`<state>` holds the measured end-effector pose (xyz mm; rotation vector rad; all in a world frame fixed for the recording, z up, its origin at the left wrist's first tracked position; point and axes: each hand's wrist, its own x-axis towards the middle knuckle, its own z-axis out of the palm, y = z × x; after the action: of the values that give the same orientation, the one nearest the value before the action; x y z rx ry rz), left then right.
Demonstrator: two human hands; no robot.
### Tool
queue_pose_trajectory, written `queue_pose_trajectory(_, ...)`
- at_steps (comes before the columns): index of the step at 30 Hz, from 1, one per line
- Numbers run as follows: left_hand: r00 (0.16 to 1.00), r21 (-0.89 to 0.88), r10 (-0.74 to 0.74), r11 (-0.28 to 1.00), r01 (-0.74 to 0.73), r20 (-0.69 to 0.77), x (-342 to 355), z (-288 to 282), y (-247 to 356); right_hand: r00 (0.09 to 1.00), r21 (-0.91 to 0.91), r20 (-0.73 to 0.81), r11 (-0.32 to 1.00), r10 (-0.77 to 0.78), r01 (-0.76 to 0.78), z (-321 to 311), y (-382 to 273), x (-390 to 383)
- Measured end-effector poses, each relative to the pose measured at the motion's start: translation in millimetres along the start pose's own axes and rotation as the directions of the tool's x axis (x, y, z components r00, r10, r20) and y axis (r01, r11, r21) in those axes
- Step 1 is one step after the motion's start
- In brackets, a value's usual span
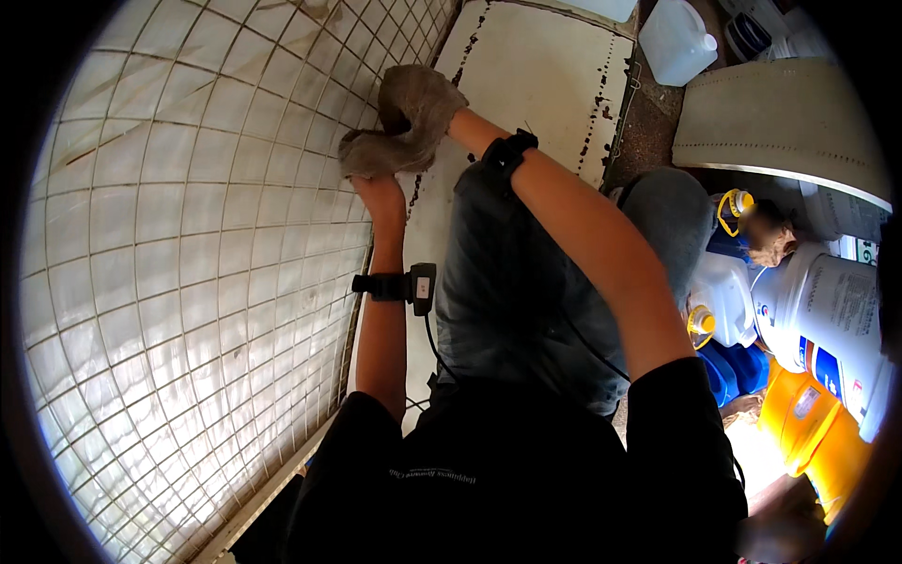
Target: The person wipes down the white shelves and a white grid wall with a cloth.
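Hands: left hand (381,193) and right hand (427,99) both clench a crumpled grey-brown cloth (399,122), frame top centre.
Left: white tiled wall (188,263).
Right: white plastic jugs (728,291), orange bucket (817,432).

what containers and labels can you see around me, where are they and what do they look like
Translucent white jug: top, beside the white floor panel, squarish, capped.
White bottles with yellow caps: right of the knee, blue labels.
Large white drum: far right, round, blue-and-white label.
Orange bucket: lower right, small pale label.
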<state>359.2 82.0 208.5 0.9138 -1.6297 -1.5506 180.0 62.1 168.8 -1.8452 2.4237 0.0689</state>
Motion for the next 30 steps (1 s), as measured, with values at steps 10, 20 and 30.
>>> queue_pose_trajectory(10,0.924,0.494,0.381,0.812,-0.312,-0.043,34,-40,8,0.917,0.926,-0.377,0.065,0.135,0.371,9,-66,3)
queue_pose_trajectory(20,0.881,0.852,0.466,0.492,-0.178,-0.085,53,-54,12,0.776,0.52,-0.629,0.767,0.047,0.375,-41,-80,-12)
queue_pose_trajectory(30,0.974,0.908,0.221,0.418,-0.04,-0.058,51,-51,36,0.851,0.531,-0.512,0.821,0.113,0.21,-83,-69,-25)
